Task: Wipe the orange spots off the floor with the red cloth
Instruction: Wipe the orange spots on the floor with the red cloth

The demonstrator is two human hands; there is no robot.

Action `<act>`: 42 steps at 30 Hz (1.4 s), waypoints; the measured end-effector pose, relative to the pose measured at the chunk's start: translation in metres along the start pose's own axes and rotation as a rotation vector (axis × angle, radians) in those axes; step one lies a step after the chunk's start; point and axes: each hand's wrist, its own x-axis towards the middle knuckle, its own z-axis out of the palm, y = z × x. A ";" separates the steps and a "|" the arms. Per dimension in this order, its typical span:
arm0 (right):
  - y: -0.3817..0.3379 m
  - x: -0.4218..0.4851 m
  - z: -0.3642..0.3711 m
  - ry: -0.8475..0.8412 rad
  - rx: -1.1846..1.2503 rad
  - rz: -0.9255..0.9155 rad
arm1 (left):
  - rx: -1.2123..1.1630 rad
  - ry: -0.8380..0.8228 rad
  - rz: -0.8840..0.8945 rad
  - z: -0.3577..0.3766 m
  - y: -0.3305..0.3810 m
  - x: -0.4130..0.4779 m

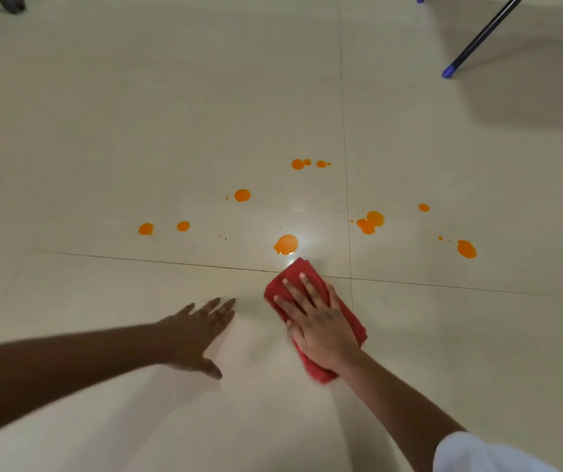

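Head view: right hand (317,321) presses red cloth (299,267).

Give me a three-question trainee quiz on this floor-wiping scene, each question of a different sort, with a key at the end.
1. True or false: the right hand lies on the red cloth with its fingers straight.
2. Which orange mark lies nearest the cloth's front tip?
A. the large orange spot just ahead of it
B. the spot farthest to the right
C. the spot farthest to the left
3. Fill in the blank: the left hand, fingers spread, holds ____.

Key: 1 true; 2 A; 3 nothing.
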 end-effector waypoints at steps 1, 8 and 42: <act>-0.003 -0.006 0.002 -0.010 0.002 0.004 | 0.038 -0.016 -0.002 -0.009 -0.013 -0.005; -0.024 -0.004 -0.010 -0.078 0.047 0.273 | 0.189 0.202 -0.056 0.022 -0.068 -0.013; -0.126 0.094 -0.041 0.015 0.981 1.107 | -1.007 0.717 -0.047 0.006 -0.039 -0.003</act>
